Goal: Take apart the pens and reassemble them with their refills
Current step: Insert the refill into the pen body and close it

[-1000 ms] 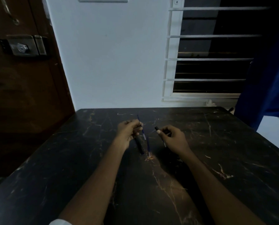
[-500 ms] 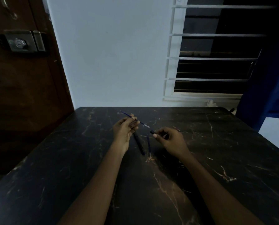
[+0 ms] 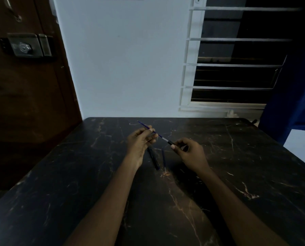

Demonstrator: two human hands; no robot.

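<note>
Black marble with pale and rust-coloured veins makes up the bench [image 3: 219, 174] under your forearms, and the light is dim, so small parts are hard to read. Your left hand [image 3: 139, 142] is raised a little above the surface with its grip closed: thumb and fingertips pinch a thin blue refill [image 3: 149, 129] near its middle, the far end sticking up and away past your knuckles, the pale tip end slanting down toward your right. Your right hand [image 3: 189, 150] also has its grip closed, thumb and forefinger pinched around a short black pen barrel [image 3: 170, 143], whose open end faces the refill's tip. The tip sits right at that opening (whether it has entered the barrel or only touches the rim cannot be told in this light). Between your two hands, lying flat on the bench, are two loose pieces: a dark pen body [image 3: 153, 158] just below your left hand, angled toward you, and a second slim blue refill [image 3: 163, 158] beside it, nearly parallel, close but apart from it. A small rust-coloured blotch in the marble lies just nearer to you than these two pieces. Beyond the bench stands a pale wall [image 3: 127, 68], with a brown wooden door and its metal lock [image 3: 27, 45] to your left, a barred window [image 3: 236, 64] to your right, and a blue curtain [image 3: 293, 103] at the far right edge.
</note>
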